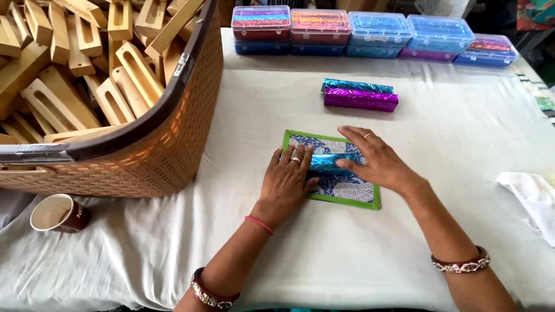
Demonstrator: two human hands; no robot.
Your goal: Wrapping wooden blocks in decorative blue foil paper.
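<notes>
Much of the shiny blue foil-wrapped block (pixel 326 162) is hidden under two hands, so its full length and its ends cannot be made out. It lies across a flat rectangular mat (pixel 347 190) with a green border and a blue-and-white paisley pattern, set on a surface (pixel 347 254) draped in white cloth.

The left hand (pixel 286 182) rests palm down on the left part of the block, fingers (pixel 300 153) close together and pressing flat on the foil, a ring on one of them. The right hand (pixel 373 162) comes in from the right, palm down, fingers (pixel 352 136) slightly spread over the block's right part. Neither hand is closed around it. Both wrists wear bangles; the forearms are cut off at the lower edge.

Farther back lie two finished blocks, touching side by side, one in teal foil (pixel 357 86) and one in purple foil (pixel 361 100). Along the far edge stands a row of clear plastic boxes (pixel 376 32) holding coloured foil. At the left, a tan woven-look plastic basket (pixel 156 156), partly out of view, is heaped with slotted pale wooden blocks (pixel 75 69). A paper cup (pixel 58 212) lies just beside it, and a crumpled white cloth (pixel 532 196) is cut off at the right.
</notes>
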